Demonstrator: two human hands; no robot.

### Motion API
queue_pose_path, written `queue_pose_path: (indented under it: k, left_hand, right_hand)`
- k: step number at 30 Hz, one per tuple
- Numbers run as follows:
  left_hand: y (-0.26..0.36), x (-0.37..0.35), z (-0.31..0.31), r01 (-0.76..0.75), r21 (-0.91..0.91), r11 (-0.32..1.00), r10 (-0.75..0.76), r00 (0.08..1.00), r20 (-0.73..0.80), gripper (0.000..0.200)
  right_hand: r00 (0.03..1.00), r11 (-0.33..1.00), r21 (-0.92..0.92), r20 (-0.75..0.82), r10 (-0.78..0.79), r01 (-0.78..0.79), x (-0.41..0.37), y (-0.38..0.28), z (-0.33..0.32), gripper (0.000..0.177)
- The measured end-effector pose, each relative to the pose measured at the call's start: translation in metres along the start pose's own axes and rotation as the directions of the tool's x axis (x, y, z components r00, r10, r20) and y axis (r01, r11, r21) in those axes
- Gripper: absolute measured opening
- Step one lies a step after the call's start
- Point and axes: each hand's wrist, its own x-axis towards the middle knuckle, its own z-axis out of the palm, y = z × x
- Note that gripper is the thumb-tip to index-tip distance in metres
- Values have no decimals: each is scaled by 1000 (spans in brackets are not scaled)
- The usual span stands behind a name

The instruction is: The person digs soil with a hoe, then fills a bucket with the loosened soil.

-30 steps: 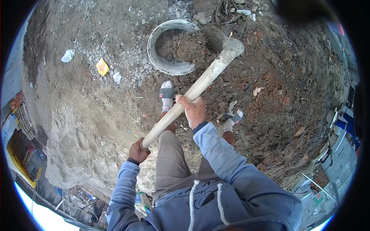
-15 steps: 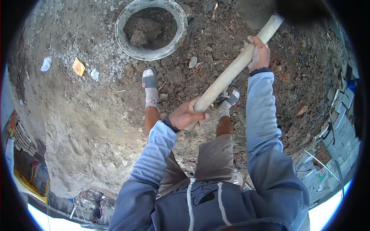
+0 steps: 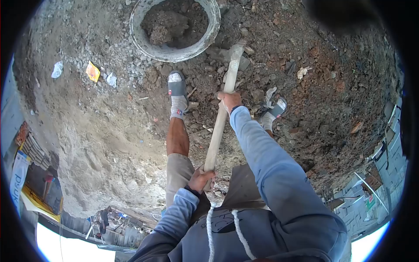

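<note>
Up at 11 o'clock, the tub [image 3: 174, 56] could easily get clipped if the handle [image 3: 218, 133], gripped by left hand [image 3: 200, 179] and right hand [image 3: 230, 101], gets swung kinda wide.

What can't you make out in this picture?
All in the head view:
Container's far rim: cut off by the top edge.
Tool head: its outline blends into soil.
Handle under the left hand and right hand: covered by fingers.
Dark shape, upper right: too blurred to name.
Hoodie print: lost in folds, unreadable.
</note>
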Motion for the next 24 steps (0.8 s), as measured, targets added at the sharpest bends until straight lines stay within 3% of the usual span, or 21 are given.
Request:
queue_pose_path:
  k: [1,3,5,7,8,9,11,13,15,18,21,24]
  left_hand:
    - [-6,-3,13,30,19,999,-28,997,-71,17]
    - [-11,-6,44,0,-101,995,-4,999,-48,16]
    - [-37,-1,50,26,-128,991,-34,998,-62,13]
    - [-61,-2,58,124,-298,947,-144,988,-48,14]
    - [-66,2,59,130,-261,956,-156,984,-83,14]
    - [-74,0,63,154,-237,959,-185,976,-118,14]
    - [-82,14,75,137,-210,968,-167,977,-131,17]
    - [-91,14,88,135,-133,982,-150,982,-116,24]
    - [-91,21,94,181,-88,979,-177,983,52,31]
    - [-79,19,103,114,58,992,-122,979,163,37]
    - [-54,5,113,-15,198,980,-51,944,325,48]
    - [-31,-8,117,102,314,944,-236,874,425,58]
  right_hand:
    - [994,991,92,64,88,-93,-5,3,-11,28]
    - [972,987,-20,168,163,-162,22,31,-27,33]
    - [974,971,-212,173,147,-109,1,24,-32,34]
    - [952,845,-534,238,191,-36,25,79,-6,37]
    - [977,861,-508,175,118,-13,20,100,0,35]
    - [896,820,-561,414,160,112,16,101,-12,33]
    - [925,855,-518,342,164,40,19,125,-9,29]
    - [886,930,-328,365,287,-166,23,130,-15,26]
    - [875,932,-332,395,280,-148,18,128,-31,28]
    - [904,942,-325,372,210,-85,16,104,-55,41]
    - [795,939,-108,507,334,-326,3,84,-86,35]
    - [820,935,-47,465,332,-352,-32,39,-114,28]
